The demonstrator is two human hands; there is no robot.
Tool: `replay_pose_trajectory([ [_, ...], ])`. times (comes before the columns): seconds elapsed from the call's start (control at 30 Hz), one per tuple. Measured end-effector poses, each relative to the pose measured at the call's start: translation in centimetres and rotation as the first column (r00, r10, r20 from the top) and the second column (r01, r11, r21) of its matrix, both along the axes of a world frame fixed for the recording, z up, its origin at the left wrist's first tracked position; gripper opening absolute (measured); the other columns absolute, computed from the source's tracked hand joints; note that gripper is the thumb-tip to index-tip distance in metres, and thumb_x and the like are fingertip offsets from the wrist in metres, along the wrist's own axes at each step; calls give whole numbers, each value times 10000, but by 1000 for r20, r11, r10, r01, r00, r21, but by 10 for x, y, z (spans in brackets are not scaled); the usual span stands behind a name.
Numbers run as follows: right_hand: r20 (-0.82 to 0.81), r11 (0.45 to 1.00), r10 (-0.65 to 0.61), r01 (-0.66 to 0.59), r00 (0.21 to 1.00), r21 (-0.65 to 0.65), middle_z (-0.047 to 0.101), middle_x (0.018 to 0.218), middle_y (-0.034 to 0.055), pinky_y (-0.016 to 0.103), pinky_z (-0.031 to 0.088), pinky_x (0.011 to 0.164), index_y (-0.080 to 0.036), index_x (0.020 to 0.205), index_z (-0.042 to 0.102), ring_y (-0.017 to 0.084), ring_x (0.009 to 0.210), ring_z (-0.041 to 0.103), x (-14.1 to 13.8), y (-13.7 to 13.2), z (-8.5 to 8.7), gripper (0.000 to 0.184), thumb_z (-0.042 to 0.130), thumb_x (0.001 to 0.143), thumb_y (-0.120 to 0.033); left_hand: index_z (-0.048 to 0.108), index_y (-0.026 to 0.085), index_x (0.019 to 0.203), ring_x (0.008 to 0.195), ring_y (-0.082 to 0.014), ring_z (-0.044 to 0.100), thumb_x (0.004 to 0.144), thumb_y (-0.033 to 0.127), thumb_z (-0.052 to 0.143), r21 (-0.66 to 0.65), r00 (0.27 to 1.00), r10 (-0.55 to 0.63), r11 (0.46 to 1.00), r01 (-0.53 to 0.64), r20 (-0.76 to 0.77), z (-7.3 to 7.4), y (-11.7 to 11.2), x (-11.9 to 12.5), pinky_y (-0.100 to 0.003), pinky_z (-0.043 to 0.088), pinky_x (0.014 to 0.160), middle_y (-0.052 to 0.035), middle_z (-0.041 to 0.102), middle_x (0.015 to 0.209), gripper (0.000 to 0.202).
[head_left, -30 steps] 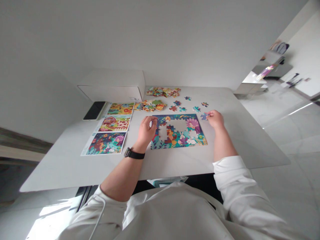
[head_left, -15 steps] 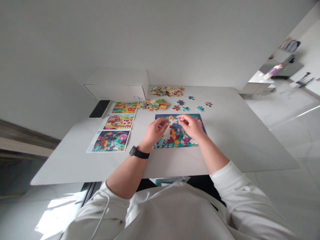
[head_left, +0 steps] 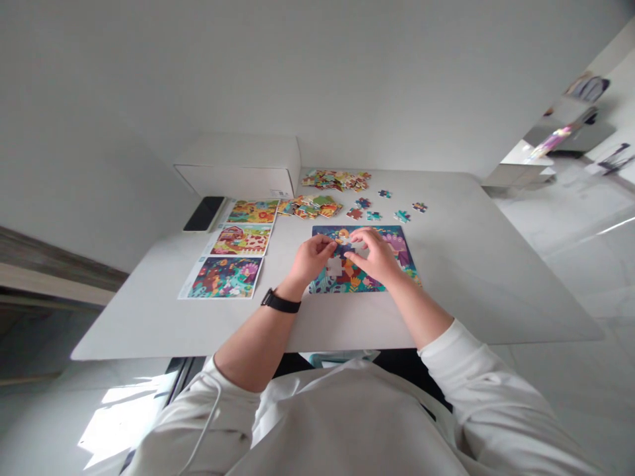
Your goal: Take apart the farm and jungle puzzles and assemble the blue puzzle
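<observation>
A colourful jigsaw puzzle [head_left: 397,254] with a few white gaps lies flat on the white table [head_left: 471,264] in front of me. Both hands meet over its upper middle. My right hand [head_left: 378,254] is pinched on a small dark puzzle piece [head_left: 346,248] just above the board. My left hand [head_left: 310,258], with a black watch on the wrist, has its fingers curled and its tips at the same piece from the left. A white gap [head_left: 334,266] shows just below the fingers.
Loose puzzle pieces [head_left: 399,215] and two heaps of pieces [head_left: 312,207] lie behind the puzzle. Three picture cards [head_left: 225,277] sit at the left, with a black phone [head_left: 203,213] and a white box [head_left: 243,166] behind them. The table's near edge is by my body.
My right hand left the right side of the puzzle with a piece and came to the middle. My left hand shifted right to meet it over the board.
</observation>
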State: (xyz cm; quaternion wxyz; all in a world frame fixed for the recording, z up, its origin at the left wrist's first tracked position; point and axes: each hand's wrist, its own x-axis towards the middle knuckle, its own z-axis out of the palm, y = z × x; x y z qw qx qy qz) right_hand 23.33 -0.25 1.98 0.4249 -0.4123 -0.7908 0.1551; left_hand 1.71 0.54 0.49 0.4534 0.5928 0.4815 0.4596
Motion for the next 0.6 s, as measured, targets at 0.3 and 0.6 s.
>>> replay_pose_trajectory([
  [0.3,191,996,37,-53,981,78,701,1229,99,481,540,1076,-264,1102,697,306,1221,657,-3,-4,4,263,769,891,-125,654,183,857,579,-124,583,814,631,817,-87,996,11,996,-3,84,1,-2,3,-231,411,530,-22,703,693,479],
  [0.6,189,996,23,-40,982,85,724,1253,91,470,551,1109,-270,1135,737,285,1230,685,5,1,3,246,734,923,-146,687,183,956,711,-171,705,911,568,745,-81,996,4,997,4,94,-4,2,3,-268,528,650,-46,759,779,392],
])
